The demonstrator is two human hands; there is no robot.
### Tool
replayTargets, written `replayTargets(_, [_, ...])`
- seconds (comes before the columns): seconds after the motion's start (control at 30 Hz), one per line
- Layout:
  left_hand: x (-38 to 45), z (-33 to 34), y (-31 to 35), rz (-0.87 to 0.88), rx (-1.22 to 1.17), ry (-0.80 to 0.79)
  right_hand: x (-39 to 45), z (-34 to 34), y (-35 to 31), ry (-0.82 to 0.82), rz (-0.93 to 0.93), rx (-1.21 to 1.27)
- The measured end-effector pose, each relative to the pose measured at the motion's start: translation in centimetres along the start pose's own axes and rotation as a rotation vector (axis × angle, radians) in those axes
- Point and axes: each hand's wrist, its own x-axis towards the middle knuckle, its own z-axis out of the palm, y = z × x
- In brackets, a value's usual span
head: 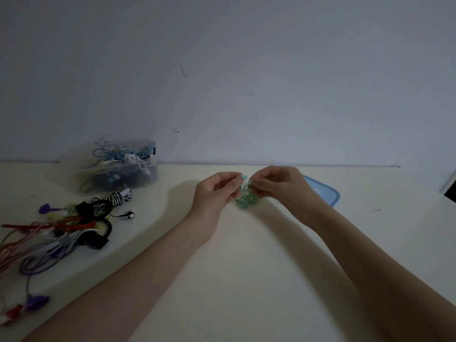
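A plain greyish wall (246,82) is rising just beyond the grip, meeting the far edge of the cream table (246,280) that is spreading beneath it. Dim, even light is keeping the room in shade. A thin dark scratch (183,70) is showing high above the grip, to its left, and small dark specks (175,131) are sitting lower, near the table's edge.

— We've got a clear tub (151,178) on the table (246,280) against the wall (246,70), heaped with tangled blue and white cables (116,155).
— Just in front of it we see a striped black-and-white earphone bundle (118,198), then loose coloured cables (44,240). A blue lid (329,193) lies well to the right.
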Motion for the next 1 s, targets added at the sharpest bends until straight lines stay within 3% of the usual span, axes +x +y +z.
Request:
replayTargets(0.1, [0.03, 0.0, 0.05, -0.007, -0.014, 0.002, -0.11, 0.26, 0.88, -0.061, 0.018, 0.031])
replayTargets(0.4, [-0.07, -0.06, 0.06, -0.008, 0.007, -0.005, -0.36, 0.08, 0.91, -0.017, 0.01, 0.153])
replayTargets(1.0, [0.07, -0.17, -0.22, 0.018, 0.071, -0.034, -0.55, 0.54, 0.9, 0.024, 0.0, 0.137])
